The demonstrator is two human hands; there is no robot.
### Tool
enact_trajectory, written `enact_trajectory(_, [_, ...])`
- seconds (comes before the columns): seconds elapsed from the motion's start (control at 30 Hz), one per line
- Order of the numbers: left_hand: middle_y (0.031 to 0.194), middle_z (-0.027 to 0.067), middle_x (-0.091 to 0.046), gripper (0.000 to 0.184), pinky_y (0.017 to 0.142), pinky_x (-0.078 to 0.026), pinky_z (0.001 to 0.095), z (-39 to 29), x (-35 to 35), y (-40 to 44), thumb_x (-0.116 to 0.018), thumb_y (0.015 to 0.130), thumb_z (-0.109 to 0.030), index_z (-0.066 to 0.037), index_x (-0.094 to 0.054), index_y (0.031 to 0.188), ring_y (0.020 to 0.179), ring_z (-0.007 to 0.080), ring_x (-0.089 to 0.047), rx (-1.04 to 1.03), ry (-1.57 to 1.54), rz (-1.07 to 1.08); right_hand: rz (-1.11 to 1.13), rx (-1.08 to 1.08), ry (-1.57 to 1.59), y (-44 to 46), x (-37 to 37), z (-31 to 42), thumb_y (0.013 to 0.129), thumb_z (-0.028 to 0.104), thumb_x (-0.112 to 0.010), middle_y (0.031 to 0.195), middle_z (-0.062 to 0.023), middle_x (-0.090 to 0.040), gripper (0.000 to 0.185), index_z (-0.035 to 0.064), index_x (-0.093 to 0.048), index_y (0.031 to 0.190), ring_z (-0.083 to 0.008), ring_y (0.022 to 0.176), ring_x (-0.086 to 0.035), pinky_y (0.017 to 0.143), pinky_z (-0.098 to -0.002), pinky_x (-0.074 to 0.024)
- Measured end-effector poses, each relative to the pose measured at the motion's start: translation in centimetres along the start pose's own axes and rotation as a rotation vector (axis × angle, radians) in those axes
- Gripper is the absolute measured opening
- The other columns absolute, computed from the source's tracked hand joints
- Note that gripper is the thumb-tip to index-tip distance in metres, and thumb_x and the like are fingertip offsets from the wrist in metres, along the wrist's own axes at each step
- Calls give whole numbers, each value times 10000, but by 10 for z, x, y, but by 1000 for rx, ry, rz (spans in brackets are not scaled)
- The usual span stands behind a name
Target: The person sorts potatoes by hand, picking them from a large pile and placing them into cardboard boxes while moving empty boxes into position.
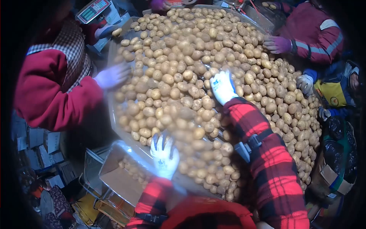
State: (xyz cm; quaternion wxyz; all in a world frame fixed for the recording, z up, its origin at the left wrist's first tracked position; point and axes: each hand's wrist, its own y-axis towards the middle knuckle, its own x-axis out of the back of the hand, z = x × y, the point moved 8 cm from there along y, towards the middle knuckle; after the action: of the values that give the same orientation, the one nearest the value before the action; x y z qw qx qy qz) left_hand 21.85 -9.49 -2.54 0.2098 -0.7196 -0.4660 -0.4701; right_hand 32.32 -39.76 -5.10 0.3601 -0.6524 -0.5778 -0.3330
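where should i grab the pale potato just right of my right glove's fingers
Probably by the rounded sides of the pale potato, from above: its upper face is exposed, while neighbouring potatoes crowd around it. The right hand could come across from the left, palm down.

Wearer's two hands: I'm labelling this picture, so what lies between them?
Loose potatoes lie between the left hand and the right hand, some blurred, as the head view shows.

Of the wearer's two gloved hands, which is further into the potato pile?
The right hand, higher in view with potatoes on both sides; the left hand is lower, near the cardboard box.
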Motion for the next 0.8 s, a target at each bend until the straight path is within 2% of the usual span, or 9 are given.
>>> enact_trajectory(0.2, [1420,173,-542,475,1055,-412,561,9,5,-10,-676,794,-121,-91,-625,1265,1317,441,-477,-47,-158,-156,-749,-23,651,-110,92,-26,792,158,-728,989,-96,-686,350,98,-691,1135,-294,888,-630,969,-472,-452])
enact_trajectory(0.27, [1439,161,-533,429,1074,-430,511,3,4,-17,-603,945,-232,-88,-613,1349,1277,373,-527,-95,-222,-141,-363,-198,1161,-116,107,-10,769,133,-703,917,-108,-682,377,66,-683,1139,-320,755,-626,794,-455,-512])
enact_trajectory(0.37, [1536,70,-425,604,1047,-474,378,-31,-24,-20,-465,1084,-335,-129,-240,1605,1272,221,-535,585,-1820,102,-538,61,1068,-144,156,46,715,98,-668,831,-136,-643,381,21,-666,1088,-357,667,-593,635,-453,-489])
enact_trajectory(0.4, [1524,70,-429,543,1022,-488,346,-32,-17,-14,-486,1082,-271,-129,-308,1575,1265,222,-544,214,-1100,231,-597,186,1007,-152,169,71,701,89,-655,823,-140,-633,366,16,-665,1059,-368,673,-588,626,-458,-479])
enact_trajectory(0.47, [1498,78,-449,514,928,-527,297,-25,-37,-25,-545,1054,-194,-124,-373,1533,1262,192,-542,567,-1633,467,-690,195,1379,-160,195,72,705,88,-658,851,-130,-624,331,30,-656,1031,-352,729,-604,611,-457,-481])
enact_trajectory(0.5, [1401,79,-531,481,800,-533,235,-28,6,-15,-591,1020,-130,-92,-438,1474,1148,138,-590,165,-1286,98,-693,198,1381,-161,192,71,705,88,-658,851,-130,-624,331,30,-656,1031,-352,729,-604,611,-457,-481])
enact_trajectory(0.6, [1259,70,-617,468,727,-524,234,31,5,-29,-608,992,-120,-51,-478,1436,912,94,-628,584,-1371,0,-493,123,990,-159,149,75,740,195,-704,1304,-173,-572,549,90,-610,1270,-398,1101,-556,938,-540,-432])
enact_trajectory(0.73, [1333,104,-587,489,814,-542,265,52,6,-37,-640,962,-98,-41,-500,1427,1039,151,-637,661,-1211,-178,-163,313,875,-127,103,127,824,253,-702,1546,-156,-417,635,242,-542,1438,-460,1292,-457,1105,-672,-321])
enact_trajectory(0.8, [1357,116,-584,497,1026,-480,341,45,2,-37,-670,923,-74,-3,-530,1395,1226,238,-562,580,-1081,-147,-258,215,894,-111,98,124,816,253,-707,1580,-111,-382,683,277,-500,1466,-430,1310,-456,1104,-695,-319])
